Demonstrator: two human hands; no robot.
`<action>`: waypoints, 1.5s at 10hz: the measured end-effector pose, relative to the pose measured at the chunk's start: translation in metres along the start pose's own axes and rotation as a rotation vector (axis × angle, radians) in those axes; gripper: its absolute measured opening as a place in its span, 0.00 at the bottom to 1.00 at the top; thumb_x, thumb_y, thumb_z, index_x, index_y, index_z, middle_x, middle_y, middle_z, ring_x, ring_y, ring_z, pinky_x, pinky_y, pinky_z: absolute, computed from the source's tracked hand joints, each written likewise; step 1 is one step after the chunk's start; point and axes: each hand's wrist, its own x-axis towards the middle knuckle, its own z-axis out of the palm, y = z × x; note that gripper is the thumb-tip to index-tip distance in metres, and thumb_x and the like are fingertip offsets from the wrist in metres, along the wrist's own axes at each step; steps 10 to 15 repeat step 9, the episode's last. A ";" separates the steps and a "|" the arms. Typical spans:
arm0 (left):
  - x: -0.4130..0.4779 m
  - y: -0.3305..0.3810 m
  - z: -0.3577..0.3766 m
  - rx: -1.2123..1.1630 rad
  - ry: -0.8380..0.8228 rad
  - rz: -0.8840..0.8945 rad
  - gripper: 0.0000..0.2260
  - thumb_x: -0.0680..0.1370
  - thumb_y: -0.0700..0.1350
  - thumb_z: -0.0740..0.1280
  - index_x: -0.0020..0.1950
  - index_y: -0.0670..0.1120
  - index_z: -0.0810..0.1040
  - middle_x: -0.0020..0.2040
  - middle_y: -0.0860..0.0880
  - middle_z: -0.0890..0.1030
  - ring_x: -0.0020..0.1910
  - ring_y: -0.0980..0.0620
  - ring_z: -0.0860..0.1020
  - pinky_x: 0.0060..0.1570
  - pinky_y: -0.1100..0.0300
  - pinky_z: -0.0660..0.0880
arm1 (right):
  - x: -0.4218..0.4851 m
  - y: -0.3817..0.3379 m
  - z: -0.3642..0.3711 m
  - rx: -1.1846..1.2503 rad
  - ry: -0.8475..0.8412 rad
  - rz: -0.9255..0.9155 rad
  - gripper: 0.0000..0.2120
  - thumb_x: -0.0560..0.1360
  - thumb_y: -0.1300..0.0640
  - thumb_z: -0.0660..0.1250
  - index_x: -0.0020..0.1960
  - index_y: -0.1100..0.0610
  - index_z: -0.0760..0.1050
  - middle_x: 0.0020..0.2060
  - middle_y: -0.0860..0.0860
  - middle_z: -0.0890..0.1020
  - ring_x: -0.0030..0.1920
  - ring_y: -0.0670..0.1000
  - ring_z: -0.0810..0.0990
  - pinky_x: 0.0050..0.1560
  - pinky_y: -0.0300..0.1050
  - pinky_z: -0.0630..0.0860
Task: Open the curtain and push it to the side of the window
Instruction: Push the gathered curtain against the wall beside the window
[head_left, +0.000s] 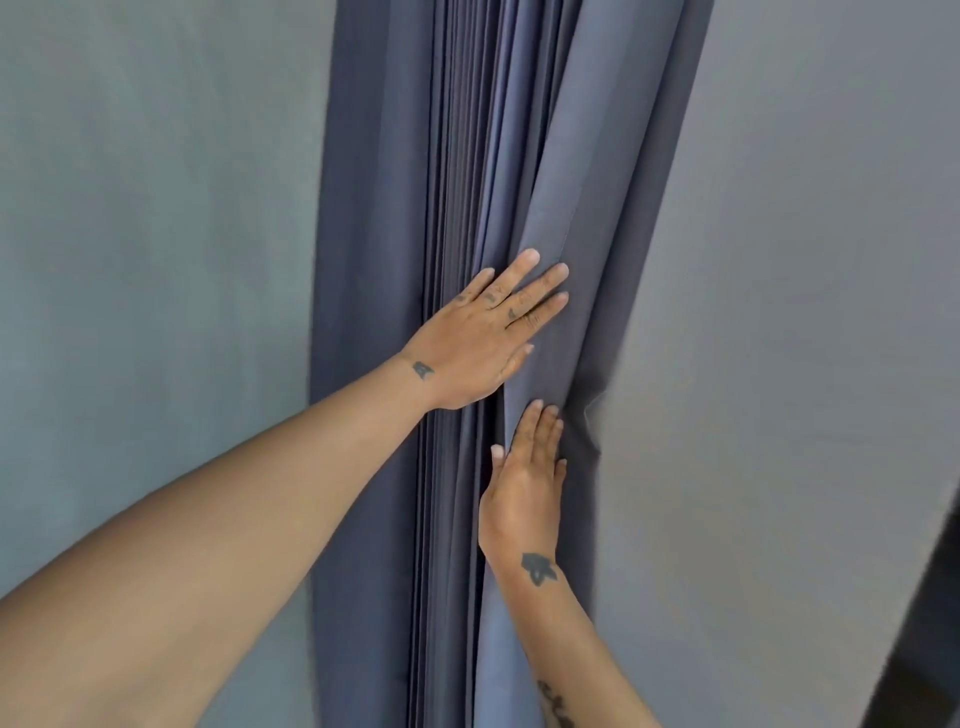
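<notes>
— What's worn on the arms?

— Nothing; both forearms are bare, no sleeves, watch or rings.

— Any markings?

— Yes, dark tattoos. The left hand (475, 343), the one above the right hand (524, 486), has a small dark mark at the wrist and tiny ones on the finger knuckles. Below the right hand there's a leaf-like tattoo at the wrist, and another dark one farther down that forearm.

— Nails?

— Short, pale, unpainted.

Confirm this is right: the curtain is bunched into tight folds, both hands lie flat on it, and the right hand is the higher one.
Wrong on one point: the head view shows the left hand higher, the right hand below it. Both do lie flat on the bunched curtain.
</notes>
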 end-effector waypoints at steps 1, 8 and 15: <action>0.002 0.005 0.000 -0.004 -0.007 0.003 0.24 0.80 0.48 0.48 0.72 0.46 0.41 0.73 0.48 0.41 0.71 0.46 0.38 0.71 0.49 0.46 | -0.001 0.004 -0.002 0.000 -0.019 -0.003 0.26 0.79 0.55 0.48 0.65 0.51 0.31 0.74 0.58 0.46 0.74 0.55 0.43 0.72 0.58 0.50; -0.086 0.128 -0.119 -0.197 -0.212 -0.012 0.21 0.81 0.48 0.52 0.74 0.45 0.56 0.77 0.46 0.48 0.74 0.44 0.41 0.71 0.44 0.45 | -0.193 0.008 -0.164 0.098 -0.232 0.097 0.25 0.79 0.53 0.52 0.72 0.51 0.44 0.74 0.49 0.48 0.73 0.45 0.44 0.72 0.46 0.52; -0.113 0.177 -0.134 -0.275 -0.298 0.016 0.20 0.80 0.48 0.53 0.71 0.45 0.61 0.77 0.44 0.49 0.74 0.42 0.42 0.70 0.41 0.46 | -0.246 -0.013 -0.213 0.284 -0.048 0.098 0.23 0.76 0.61 0.60 0.69 0.53 0.59 0.70 0.48 0.60 0.70 0.41 0.52 0.63 0.26 0.54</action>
